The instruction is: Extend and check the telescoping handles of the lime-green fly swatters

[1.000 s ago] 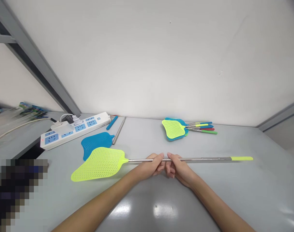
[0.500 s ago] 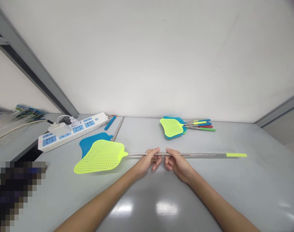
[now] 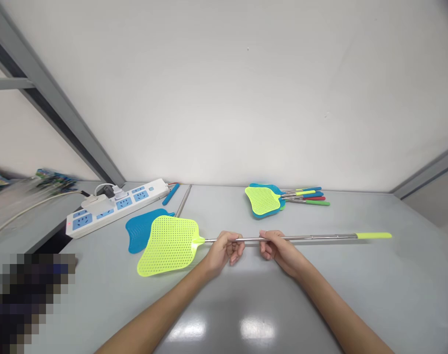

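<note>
A yellow-green fly swatter [image 3: 172,243] with a long metal telescopic rod is held level over the table, its perforated head to the left and its handle to the right. Close to the head, my left hand [image 3: 226,250] pinches the rod between thumb and fingers. Further along, my right hand [image 3: 279,250] grips the same rod, with a short bare stretch of metal between the hands. Behind the yellow-green head lies a blue fly swatter head [image 3: 138,228], partly covered by it. A metal rod [image 3: 183,200] and a blue handle [image 3: 171,194] lie near it.
A white power strip [image 3: 116,209] with plugs and cables stands at the back left. Several fly swatters [image 3: 262,200] lie stacked near the wall, handles pointing right. Plastic-wrapped items [image 3: 56,179] are at the far left. The grey table [image 3: 224,305] meets a white wall.
My hands have moved apart along the rod, the right one farther right. The held swatter has shifted right relative to the table, and the view has tilted slightly.
</note>
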{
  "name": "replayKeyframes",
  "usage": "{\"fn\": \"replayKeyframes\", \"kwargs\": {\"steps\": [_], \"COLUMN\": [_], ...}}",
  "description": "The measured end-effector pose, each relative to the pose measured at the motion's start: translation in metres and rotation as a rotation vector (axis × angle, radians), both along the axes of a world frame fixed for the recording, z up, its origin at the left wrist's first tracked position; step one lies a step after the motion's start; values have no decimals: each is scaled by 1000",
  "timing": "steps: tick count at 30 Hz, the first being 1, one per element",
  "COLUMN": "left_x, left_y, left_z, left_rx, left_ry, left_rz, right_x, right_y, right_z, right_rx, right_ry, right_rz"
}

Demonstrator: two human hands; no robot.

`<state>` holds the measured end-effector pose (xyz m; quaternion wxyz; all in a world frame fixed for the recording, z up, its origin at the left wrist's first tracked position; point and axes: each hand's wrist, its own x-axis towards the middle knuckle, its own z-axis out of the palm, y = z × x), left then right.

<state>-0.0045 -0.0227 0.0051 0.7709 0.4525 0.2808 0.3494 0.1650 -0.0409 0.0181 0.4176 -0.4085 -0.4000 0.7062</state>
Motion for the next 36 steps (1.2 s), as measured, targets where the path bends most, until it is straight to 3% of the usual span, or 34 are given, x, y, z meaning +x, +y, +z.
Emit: {"fn": "replayKeyframes", "kwargs": {"steps": [7, 13, 16, 18, 22, 24, 36], "left_x": [0, -3, -5, -6, -11, -11, -7], "left_y": [-1, 1, 1, 0, -3, -6, -13], "left_z": [4, 4, 7, 8, 8, 7, 7], "left_rx": [-28, -23, 19, 70, 117, 125, 106], "left_ry": [48, 57, 106, 150, 190, 189, 227], "left_rz": [10, 99, 52, -25, -135, -139, -102], "right_x": [5, 5, 7, 9, 16, 18, 12], "right_y": [1, 2, 3, 1, -4, -6, -8], "right_z": [2, 4, 3, 3, 3, 3, -1], "right_rx": [-18, -10, -1, 17, -13, -27, -31], "right_ry": [-45, -78, -71, -48, 14, 33, 108], "right_rz": [10, -49, -52, 20, 390, 488, 489]}}
